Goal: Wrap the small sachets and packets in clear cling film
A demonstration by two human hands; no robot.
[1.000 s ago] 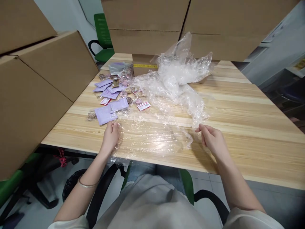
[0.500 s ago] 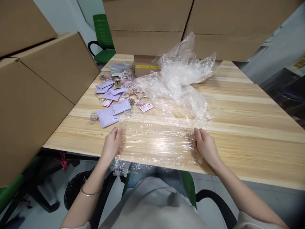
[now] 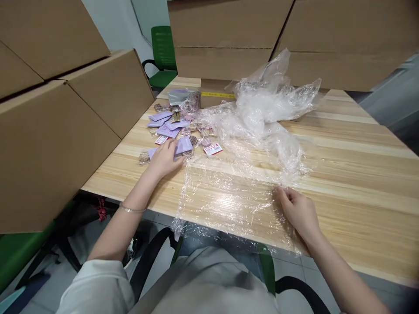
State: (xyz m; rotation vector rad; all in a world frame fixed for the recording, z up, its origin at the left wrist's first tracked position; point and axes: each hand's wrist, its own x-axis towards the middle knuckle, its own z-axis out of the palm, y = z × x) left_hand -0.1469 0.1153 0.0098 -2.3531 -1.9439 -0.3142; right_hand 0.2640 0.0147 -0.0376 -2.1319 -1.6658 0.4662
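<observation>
My left hand (image 3: 164, 158) lies over the nearest purple packets (image 3: 183, 145), its fingers stretched forward and its thumb apart. It covers much of one packet. At the right, my right hand (image 3: 298, 213) pinches the edge of a clear plastic film (image 3: 225, 196), which is spread flat before me and hangs over the table's front edge. Beyond the left hand, more purple packets (image 3: 168, 129) lie heaped with small wrapped pieces. A white and red card (image 3: 213, 149) rests beside them. A crumpled heap of clear plastic (image 3: 258, 109) joins the far side of the film.
Large cardboard boxes (image 3: 94, 96) stand along the table's left side, and more boxes (image 3: 225, 30) rise at the back. A yellow tape measure (image 3: 216, 94) runs along a box at the rear. A green chair (image 3: 163, 48) stands behind the wooden table (image 3: 353, 174).
My left hand has let go of the film's left edge and moved forward onto the purple packets. My right hand stays at the film's right side. The view has turned slightly left.
</observation>
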